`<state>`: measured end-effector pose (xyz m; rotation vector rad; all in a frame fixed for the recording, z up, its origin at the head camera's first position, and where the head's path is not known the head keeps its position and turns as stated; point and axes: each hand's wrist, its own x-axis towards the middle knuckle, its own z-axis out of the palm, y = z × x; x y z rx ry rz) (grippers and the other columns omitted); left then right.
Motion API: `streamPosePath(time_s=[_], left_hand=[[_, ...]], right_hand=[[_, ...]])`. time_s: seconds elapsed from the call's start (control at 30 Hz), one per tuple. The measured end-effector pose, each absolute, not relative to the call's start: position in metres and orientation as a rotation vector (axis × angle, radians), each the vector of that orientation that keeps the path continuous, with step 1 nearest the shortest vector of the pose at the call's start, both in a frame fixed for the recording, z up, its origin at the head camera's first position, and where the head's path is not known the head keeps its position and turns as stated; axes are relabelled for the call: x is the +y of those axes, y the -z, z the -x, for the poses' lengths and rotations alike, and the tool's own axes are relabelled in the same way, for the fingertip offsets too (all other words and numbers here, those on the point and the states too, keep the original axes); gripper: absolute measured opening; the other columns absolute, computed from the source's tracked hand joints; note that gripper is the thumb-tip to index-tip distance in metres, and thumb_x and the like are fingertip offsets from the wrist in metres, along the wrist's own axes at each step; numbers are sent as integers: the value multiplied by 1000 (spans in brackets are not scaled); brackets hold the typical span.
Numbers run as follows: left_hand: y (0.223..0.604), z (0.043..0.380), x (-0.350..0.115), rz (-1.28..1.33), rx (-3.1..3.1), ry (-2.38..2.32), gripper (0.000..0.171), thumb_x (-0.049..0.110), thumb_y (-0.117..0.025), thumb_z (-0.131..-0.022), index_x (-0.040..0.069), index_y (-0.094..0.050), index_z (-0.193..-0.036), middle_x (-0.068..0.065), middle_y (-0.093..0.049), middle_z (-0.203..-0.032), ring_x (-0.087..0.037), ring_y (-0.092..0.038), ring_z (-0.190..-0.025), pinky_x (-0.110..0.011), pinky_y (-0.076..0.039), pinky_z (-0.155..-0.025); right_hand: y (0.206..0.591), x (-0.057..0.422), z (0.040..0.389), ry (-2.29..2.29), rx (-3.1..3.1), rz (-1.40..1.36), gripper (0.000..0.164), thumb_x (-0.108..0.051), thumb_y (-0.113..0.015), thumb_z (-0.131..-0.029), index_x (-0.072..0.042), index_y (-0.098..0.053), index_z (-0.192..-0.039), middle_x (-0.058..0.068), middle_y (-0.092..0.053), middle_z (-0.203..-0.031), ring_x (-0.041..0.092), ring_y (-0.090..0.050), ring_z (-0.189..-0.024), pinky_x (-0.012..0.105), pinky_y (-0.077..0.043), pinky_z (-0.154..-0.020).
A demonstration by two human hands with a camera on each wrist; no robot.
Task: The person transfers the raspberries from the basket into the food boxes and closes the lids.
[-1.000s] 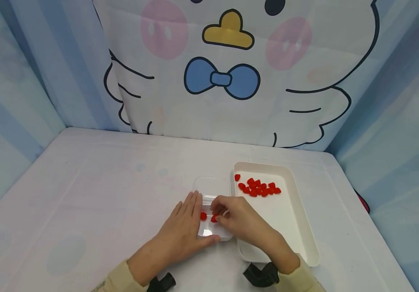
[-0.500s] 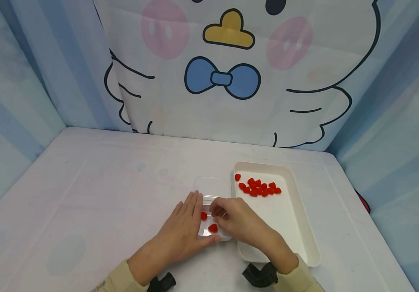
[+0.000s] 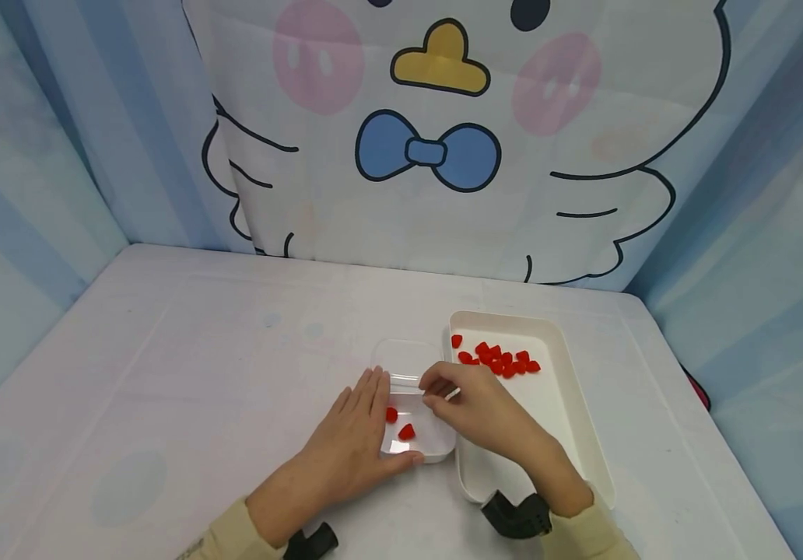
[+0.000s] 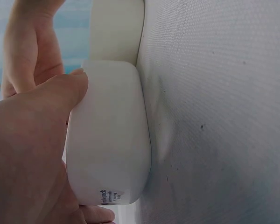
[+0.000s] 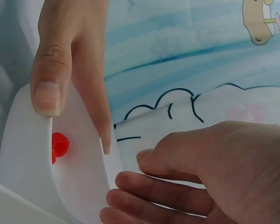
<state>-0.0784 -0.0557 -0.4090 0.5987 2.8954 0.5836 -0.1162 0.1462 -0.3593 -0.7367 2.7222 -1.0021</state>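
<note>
The right hand has its grip loosely curled, holding nothing, at the far right corner of the container. The left hand braces its left side, fingers straight. Two red pieces lie inside; the tray stands right.
</note>
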Motion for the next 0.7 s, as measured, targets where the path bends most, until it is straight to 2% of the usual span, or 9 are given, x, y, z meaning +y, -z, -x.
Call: streamPosePath(time_s=[0.53,0.7], left_hand=[[410,78,-55,-582,2887,-614,112,73,-58,-84,-1,-16,-156,-19,-22,-164,-34,-20,-153,-54,-27,-120],[409,78,-55,-570,2881,-610,112,73,-58,-84,-1,-16,-157,-18,-21,-164,-34,-19,-153,-54,-27,-120]], right_hand=[[351,178,127,989,2846,617,12,-9,-68,-91,-8,-70,-103,-3,-72,-95,11,-68,-89,29,-57,-81],[352,190,133,950,2887,521,13,-10,-67,-92,-7,-69,-104,0,-72,-96,14,-66,-90,30,-56,-79]])
